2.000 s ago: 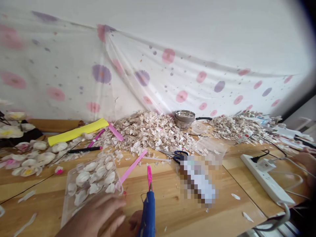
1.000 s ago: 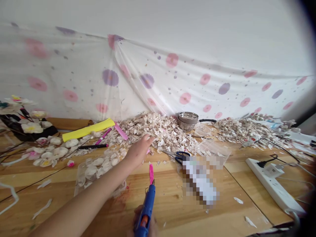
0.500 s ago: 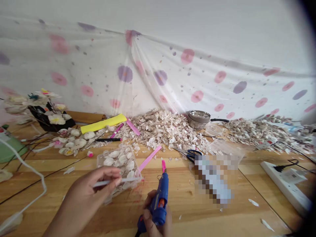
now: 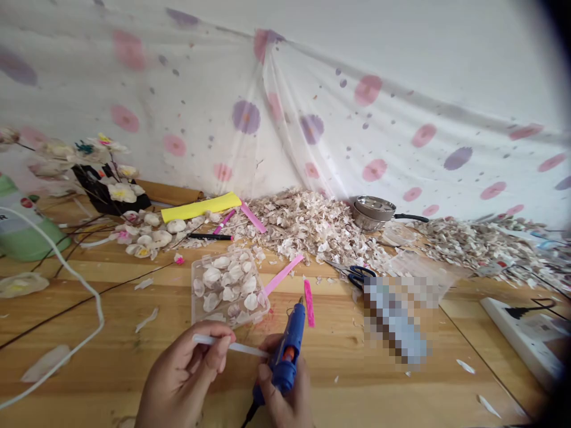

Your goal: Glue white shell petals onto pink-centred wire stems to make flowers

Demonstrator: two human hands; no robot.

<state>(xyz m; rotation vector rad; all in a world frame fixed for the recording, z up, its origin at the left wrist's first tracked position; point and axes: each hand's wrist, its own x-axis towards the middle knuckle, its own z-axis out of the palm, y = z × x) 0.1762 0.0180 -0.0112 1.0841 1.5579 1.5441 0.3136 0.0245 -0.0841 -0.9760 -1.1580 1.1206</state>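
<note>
stick in one hand, gun in the other

the stick is pinched between thumb and fingers of the left hand, at the gun's nine o'clock, its far tip just beside the right hand; whether they touch cannot be told. the right hand grips the gun, nozzle between twelve and one. the step seems to be bringing stick and gun together; the next move would call for a steady gun and the tip lined up with its rear. a box of petals lies at ten, a pink strip at one, scissors at two.

Head view, facing forward, tilted down
</note>
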